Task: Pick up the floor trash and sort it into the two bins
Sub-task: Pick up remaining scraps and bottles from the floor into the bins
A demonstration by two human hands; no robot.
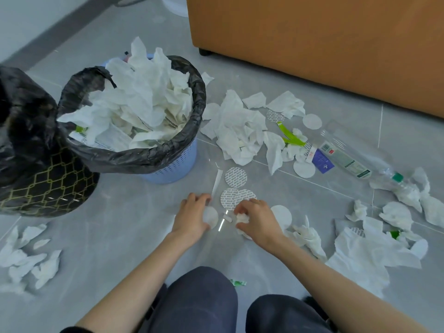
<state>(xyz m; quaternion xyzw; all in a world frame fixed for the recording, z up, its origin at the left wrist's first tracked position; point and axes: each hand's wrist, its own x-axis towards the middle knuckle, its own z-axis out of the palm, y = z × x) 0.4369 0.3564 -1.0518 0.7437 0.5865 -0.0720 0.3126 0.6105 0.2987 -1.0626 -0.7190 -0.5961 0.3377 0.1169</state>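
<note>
On my head cam feed the left hand [193, 213] is pinching a round white pad [211, 217] right at the floor, and the right hand [255, 218] is clenching a crumpled tissue wad [241, 218] beside the printed foil discs [236, 198]. I'm seeing the blue bin [173, 162] sitting far-left, overflowing with tissues, the black patterned bin [45, 186] touching it, and a clear plastic bottle [348, 157] lying off right among scattered tissues.

Two bins [165, 162] stand at ten o'clock, tissues [149, 97] heaped in the nearer; a bottle [348, 155] lies at two o'clock among scattered paper [237, 131]
</note>
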